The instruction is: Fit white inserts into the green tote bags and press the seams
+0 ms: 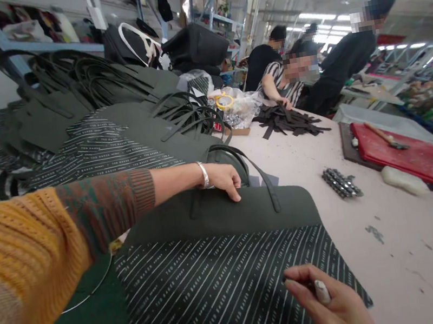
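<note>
The bag panel point(226, 275) lies flat at lower centre, striped half toward me. My left hand point(224, 180) grips its plain upper edge beside the handle point(266, 184). My right hand point(333, 305), lower right, pinches a small white marker point(321, 292).

two hands point(225, 179), one striped bag point(226, 275), one white marker point(322, 292), one red board point(417, 157)

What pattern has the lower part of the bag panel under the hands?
The bag panel is dark with thin white stripes and lettering; head view.
</note>
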### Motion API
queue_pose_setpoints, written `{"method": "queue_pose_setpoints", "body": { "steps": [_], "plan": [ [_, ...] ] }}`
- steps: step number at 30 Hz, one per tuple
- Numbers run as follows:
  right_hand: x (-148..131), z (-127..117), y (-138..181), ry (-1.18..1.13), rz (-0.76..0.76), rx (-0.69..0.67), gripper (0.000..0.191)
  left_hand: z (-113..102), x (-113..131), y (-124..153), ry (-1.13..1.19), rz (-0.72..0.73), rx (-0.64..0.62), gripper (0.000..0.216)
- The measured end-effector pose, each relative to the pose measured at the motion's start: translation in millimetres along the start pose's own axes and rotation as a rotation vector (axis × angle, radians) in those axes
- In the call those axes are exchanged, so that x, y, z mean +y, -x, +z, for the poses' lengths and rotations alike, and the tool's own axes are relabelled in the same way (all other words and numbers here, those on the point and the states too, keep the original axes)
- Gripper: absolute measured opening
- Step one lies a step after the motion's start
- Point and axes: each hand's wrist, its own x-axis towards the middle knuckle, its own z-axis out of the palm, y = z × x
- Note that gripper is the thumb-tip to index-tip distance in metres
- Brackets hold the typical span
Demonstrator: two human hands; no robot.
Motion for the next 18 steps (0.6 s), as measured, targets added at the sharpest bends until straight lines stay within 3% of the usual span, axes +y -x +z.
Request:
{"method": "queue_pose_setpoints", "body": {
  "steps": [5,12,18],
  "plan": [
    [-4.5,1.4,-8.2,0.045,0.045,-0.116,0.034,31.0,16.9,-10.1,0.229,0.077,-0.224,0.034],
    [3.7,13.3,-17.9,0.096,0.155,-0.225,0.026,67.6,16.5,-29.4,0.304,0.006,-0.55,0.041],
    [1.5,17.4,-14.0,0.089,0.148,-0.345,0.023,75.5,20.1,-21.3,0.452,-0.054,-0.645,0.016]
  ]
}}
